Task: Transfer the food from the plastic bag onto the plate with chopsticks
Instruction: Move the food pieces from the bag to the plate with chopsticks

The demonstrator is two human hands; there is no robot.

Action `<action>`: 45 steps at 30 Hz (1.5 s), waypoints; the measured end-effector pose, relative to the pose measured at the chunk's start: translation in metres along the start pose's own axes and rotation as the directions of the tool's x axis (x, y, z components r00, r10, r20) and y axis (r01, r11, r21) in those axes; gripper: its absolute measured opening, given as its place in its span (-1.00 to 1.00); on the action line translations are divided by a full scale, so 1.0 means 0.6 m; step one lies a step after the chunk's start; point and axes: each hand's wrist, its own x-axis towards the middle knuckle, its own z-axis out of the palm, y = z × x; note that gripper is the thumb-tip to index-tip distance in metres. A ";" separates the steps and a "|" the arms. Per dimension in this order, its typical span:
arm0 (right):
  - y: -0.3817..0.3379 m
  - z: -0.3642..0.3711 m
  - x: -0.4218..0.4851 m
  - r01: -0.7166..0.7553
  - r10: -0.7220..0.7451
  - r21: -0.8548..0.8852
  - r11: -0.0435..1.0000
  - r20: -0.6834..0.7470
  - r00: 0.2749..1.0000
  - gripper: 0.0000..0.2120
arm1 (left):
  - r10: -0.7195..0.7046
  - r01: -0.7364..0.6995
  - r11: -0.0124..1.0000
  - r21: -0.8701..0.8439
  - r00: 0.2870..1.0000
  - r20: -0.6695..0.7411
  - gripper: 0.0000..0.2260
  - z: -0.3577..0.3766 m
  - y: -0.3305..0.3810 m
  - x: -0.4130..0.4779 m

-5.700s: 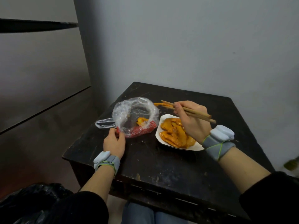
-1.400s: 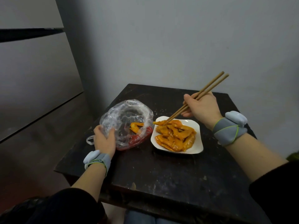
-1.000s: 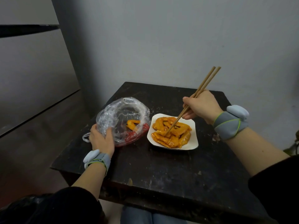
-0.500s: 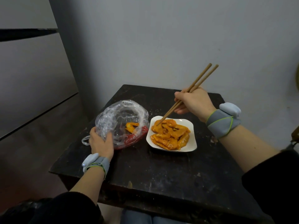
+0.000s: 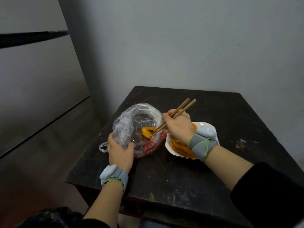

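A clear plastic bag (image 5: 130,127) with its rim rolled down lies on the dark table (image 5: 189,175). Inside it are an orange piece of food (image 5: 146,131) and red sauce. My left hand (image 5: 119,150) grips the bag's near edge. My right hand (image 5: 178,125) holds wooden chopsticks (image 5: 174,116), whose tips reach into the bag and touch the orange piece. To the right stands a white square plate (image 5: 209,127) with several orange pieces (image 5: 179,148); my right wrist hides part of it.
The small table stands in a corner, with a grey wall behind and panelled surfaces to the left. Its front and left edges drop off close to my arms. A dark bag (image 5: 49,218) lies low at the bottom left.
My right hand has swung the chopsticks left from the plate into the bag, onto the orange piece. My left hand keeps its hold on the bag's edge.
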 end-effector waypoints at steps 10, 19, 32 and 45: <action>0.043 0.047 -0.012 0.033 -0.028 0.097 0.995 -0.047 0.999 -0.65 | 0.007 -0.007 1.000 0.014 1.000 0.011 -0.33 0.005 -0.008 0.004; 0.040 0.059 -0.008 -0.013 0.039 0.262 0.965 -0.095 0.995 -0.74 | 0.011 -0.012 0.999 0.052 1.000 0.014 -0.34 0.008 -0.012 0.007; 0.032 0.098 -0.010 0.085 -0.088 0.099 0.991 0.025 0.996 -0.76 | 0.005 -0.003 0.999 0.042 0.999 -0.040 -0.45 0.008 -0.011 0.007; 0.051 0.136 -0.039 0.597 -0.579 -0.174 0.783 0.147 0.802 -0.77 | -0.016 0.017 0.999 0.029 0.999 -0.038 -0.47 0.005 -0.005 0.005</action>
